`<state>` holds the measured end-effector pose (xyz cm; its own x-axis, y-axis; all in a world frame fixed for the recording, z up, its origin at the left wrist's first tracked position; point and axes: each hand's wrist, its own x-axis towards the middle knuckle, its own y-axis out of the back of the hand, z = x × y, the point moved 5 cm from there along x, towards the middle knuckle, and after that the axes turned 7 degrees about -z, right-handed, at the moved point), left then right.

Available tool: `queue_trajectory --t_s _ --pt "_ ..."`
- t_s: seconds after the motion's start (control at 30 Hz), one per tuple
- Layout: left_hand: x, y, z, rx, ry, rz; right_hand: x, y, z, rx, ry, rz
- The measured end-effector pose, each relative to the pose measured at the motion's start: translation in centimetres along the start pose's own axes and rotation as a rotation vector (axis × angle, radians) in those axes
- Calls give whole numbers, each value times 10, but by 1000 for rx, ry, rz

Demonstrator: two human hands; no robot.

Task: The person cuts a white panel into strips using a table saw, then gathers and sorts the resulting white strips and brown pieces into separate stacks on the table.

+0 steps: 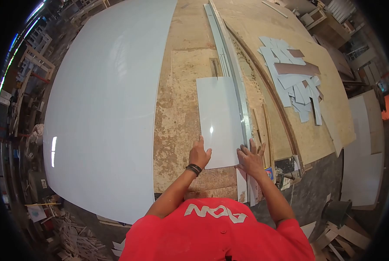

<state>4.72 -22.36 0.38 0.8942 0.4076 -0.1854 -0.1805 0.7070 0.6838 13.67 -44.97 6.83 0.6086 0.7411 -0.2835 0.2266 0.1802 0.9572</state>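
A small glossy white laminate sheet (220, 117) lies on the plywood workbench (181, 87) in front of me. My left hand (199, 153) rests on the sheet's near left corner, fingers curled over its edge. My right hand (251, 157) lies flat with fingers spread at the sheet's near right corner, where it meets a long grey metal straightedge (236, 69) running away along the sheet's right side. Narrow white strips (246, 187) lie under my right wrist.
A very large white laminate sheet (103, 100) covers the bench's left half. A pile of white and brown offcuts (294, 82) lies on a plywood board at right. White panels (364, 165) lean at far right. Wood scraps (77, 239) litter the floor at lower left.
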Motion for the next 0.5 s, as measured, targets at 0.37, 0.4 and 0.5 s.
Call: queue_trajectory --t_s 0.37,0.4,0.5 --pt "23 16 2 -167 44 3 52 28 8 -6 -26 -35" --pt "22 17 3 -207 51 -43 56 30 9 -11 -28 -31" --pt "20 20 12 -115 -12 -67 67 29 13 -11 -21 -16"
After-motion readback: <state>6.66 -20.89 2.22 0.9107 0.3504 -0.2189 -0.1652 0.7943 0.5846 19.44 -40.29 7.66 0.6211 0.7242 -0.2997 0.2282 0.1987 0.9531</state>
